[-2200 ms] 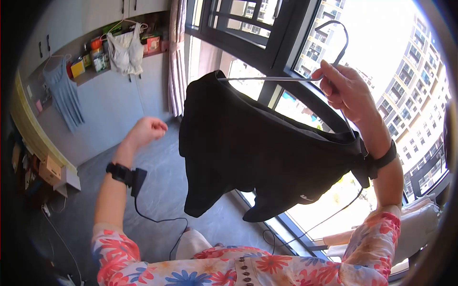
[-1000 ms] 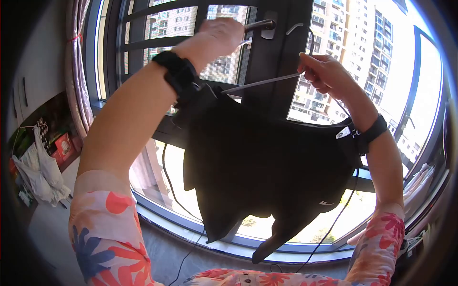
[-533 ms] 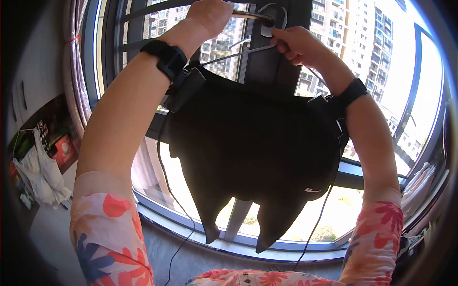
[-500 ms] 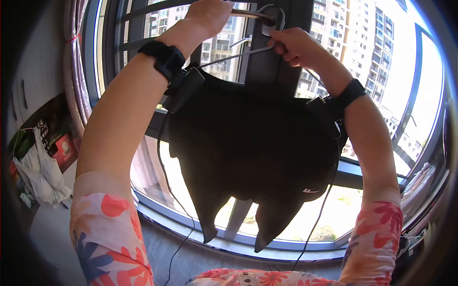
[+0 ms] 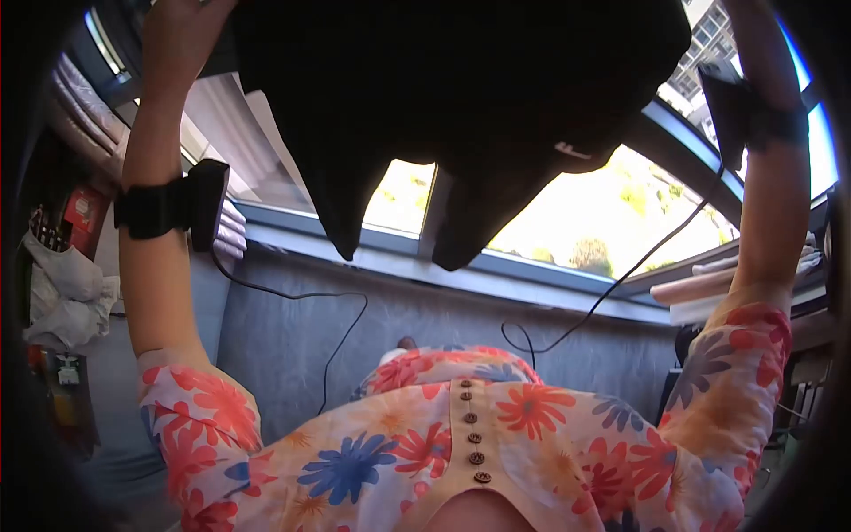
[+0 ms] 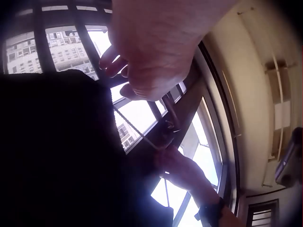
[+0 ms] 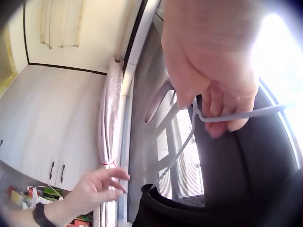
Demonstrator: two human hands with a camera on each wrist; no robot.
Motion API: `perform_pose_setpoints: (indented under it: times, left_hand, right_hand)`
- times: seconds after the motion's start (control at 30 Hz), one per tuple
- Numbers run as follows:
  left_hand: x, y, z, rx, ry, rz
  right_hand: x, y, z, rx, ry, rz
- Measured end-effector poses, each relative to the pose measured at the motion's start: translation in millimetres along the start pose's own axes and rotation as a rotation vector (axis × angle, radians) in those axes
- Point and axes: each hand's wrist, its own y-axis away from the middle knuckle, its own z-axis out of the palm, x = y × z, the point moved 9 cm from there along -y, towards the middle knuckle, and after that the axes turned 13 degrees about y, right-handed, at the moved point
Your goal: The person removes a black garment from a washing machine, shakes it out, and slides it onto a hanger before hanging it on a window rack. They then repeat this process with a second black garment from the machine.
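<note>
Black shorts point(image 5: 443, 80) hang across the top of the head view, a small white logo near one leg. They hang from a grey hanger point(image 7: 246, 115), whose neck my right hand point(image 7: 213, 61) pinches in the right wrist view. The hanger's hook is hidden behind this hand. Right beside the hand juts a window handle point(image 7: 158, 101). My left hand point(image 7: 97, 191) is held off to the side, fingers loosely spread and holding nothing. In the head view the left hand point(image 5: 182, 35) is partly cut off at the upper left; the right hand is out of frame.
Dark-framed windows with a sill point(image 5: 461, 277) run behind the shorts. A gathered curtain point(image 7: 110, 113) and cabinets point(image 7: 52, 118) stand to the left, with a white camisole point(image 5: 66, 284) hanging there. Wrist-camera cables point(image 5: 363, 301) trail down. Folded cloths point(image 5: 700, 297) lie at right.
My left hand, earlier on the window handle, has let go and moved left. My right hand still holds the hanger. The head view has tilted down, so the shorts appear higher.
</note>
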Motion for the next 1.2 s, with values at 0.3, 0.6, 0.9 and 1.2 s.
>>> perform_pose_setpoints:
  times: [0.3,0.6,0.9,1.2]
  left_hand:
    - [-186,189,65,-0.243,0.143,-0.729]
    - [-154,311,147,-0.48,0.376,-1.098]
    - [3,333,315,-0.715,0.604,-0.701]
    - [-17,375,324,-0.451,1.102,-1.31]
  right_hand:
    - [6,368,154,-0.708,-0.495,1.305]
    - [6,406,211,-0.598,-0.452,1.198]
    - [-27,418,204,-0.536,-0.556,1.382]
    - [-31,482,210,-0.419,-0.826,1.4]
